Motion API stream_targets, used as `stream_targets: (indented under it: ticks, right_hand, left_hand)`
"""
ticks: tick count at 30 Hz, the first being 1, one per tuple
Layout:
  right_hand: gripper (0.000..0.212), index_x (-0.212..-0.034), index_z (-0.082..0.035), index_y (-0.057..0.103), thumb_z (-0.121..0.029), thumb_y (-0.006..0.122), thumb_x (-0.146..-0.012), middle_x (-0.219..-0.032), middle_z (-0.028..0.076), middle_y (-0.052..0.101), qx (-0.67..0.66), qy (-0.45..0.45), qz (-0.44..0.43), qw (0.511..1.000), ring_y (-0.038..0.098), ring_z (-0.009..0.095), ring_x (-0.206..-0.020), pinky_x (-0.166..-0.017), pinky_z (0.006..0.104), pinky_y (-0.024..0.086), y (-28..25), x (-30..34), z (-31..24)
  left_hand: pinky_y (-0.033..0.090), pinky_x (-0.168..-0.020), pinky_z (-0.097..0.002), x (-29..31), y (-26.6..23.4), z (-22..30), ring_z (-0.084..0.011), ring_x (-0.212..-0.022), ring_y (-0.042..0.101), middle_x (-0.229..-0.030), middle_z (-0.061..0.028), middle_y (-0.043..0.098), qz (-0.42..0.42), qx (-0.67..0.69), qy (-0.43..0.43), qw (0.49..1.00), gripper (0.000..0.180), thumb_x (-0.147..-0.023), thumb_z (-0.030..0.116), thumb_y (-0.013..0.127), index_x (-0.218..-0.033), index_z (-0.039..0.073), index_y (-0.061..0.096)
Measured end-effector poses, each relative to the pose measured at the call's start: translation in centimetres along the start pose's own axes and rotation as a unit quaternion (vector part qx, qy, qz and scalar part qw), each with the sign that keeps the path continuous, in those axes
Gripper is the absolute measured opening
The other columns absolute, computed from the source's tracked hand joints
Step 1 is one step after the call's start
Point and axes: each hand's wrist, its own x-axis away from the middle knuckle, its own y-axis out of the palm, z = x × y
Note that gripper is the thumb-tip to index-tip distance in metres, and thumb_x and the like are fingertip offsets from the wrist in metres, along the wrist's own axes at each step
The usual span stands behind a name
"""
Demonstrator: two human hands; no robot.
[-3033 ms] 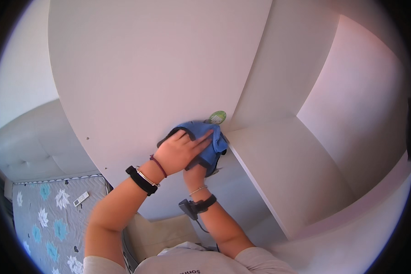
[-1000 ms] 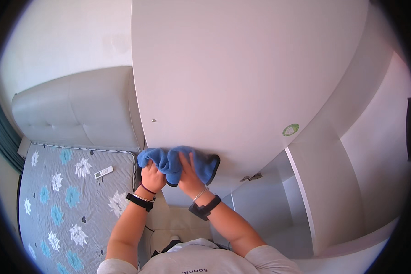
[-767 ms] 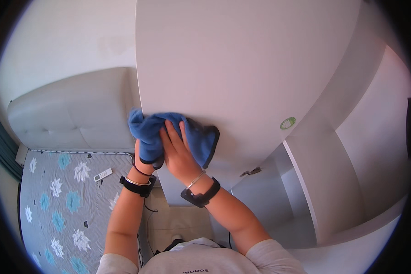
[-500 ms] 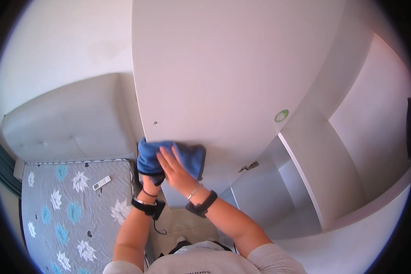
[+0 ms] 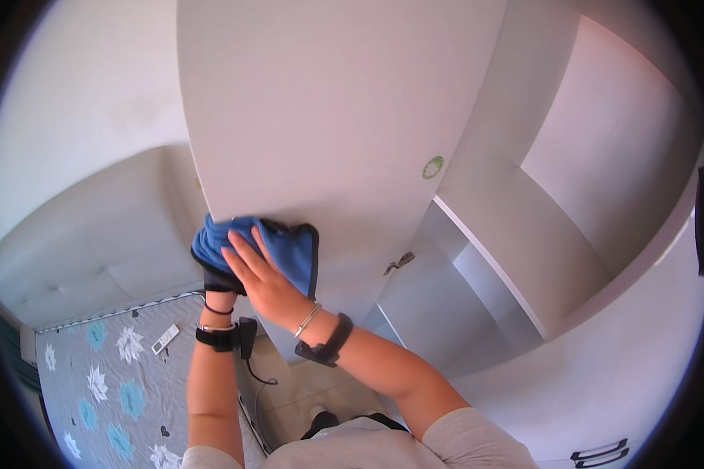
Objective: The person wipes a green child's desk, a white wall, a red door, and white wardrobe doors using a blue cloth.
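A blue cloth (image 5: 289, 254) with a black border lies bunched against the pale cabinet door (image 5: 328, 117), at the door's left edge. My right hand (image 5: 262, 285) presses on the cloth with its fingers stretched out and slightly apart. Folds of the cloth cover my left hand (image 5: 220, 300) at that same edge; only the heel of it and the wrist show, so its fingers are hidden. Both wrists wear black straps and bracelets.
Right of the door are a metal hinge (image 5: 399, 263), a green round sticker (image 5: 432, 167) and an open cabinet with a shelf (image 5: 524, 227). At left, a bed with a flowered mattress (image 5: 105, 391), grey headboard (image 5: 94, 242) and white remote (image 5: 166, 339). A cable (image 5: 262, 381) hangs by my left wrist.
The whole view has shifted, so door, cabinet and hands sit further left in the picture. Both hands stay on the cloth at the door's edge. Drawer handles now show at lower right.
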Motion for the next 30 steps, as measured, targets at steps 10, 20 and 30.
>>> stream_targets:
  ticks: [10, 20, 30]
  right_hand:
    - [0.045, -0.123, -0.012, 0.053, -0.018, 0.058, -0.079, -0.129, 0.000, 0.047, 0.092, -0.072, 0.012, 0.993, 0.036, 0.021, -0.125, -0.106, 0.0439, 0.027, -9.2, 11.5, -5.0]
    - [0.016, -0.082, -0.012, 0.067, -0.024, 0.064, -0.071, -0.099, 0.003, 0.059, 0.497, 0.011, -0.050, 0.866, 0.046, 0.030, -0.109, -0.099, 0.0568, 0.030, -25.8, 20.4, -7.7]
    - [0.027, -0.097, -0.002, 0.061, -0.004, 0.064, -0.070, -0.120, 0.024, 0.049, 0.457, 0.285, 0.065, 0.840, 0.045, 0.034, -0.116, -0.103, 0.0501, 0.028, -31.8, 18.8, -5.6]
  left_hand:
    - [0.028, -0.105, -0.0305, 10.3, 22.1, 3.6, -0.0204, -0.123, 0.038, -0.134, -0.0082, 0.040, -0.210, -0.385, -0.083, 0.895, 0.046, -0.092, 0.026, 0.043, -0.133, 0.006, 0.035]
    - [0.048, -0.078, -0.0285, 11.5, 36.9, -3.7, -0.0178, -0.088, 0.061, -0.097, -0.0116, 0.064, -0.326, -0.138, -0.117, 0.928, 0.029, -0.080, -0.001, 0.047, -0.107, -0.004, 0.055]
    - [0.047, -0.071, -0.0279, 9.3, 46.0, -9.8, -0.0176, -0.079, 0.060, -0.089, -0.0114, 0.063, -0.296, -0.066, -0.107, 0.947, 0.024, -0.088, 0.005, 0.038, -0.103, -0.004, 0.055]
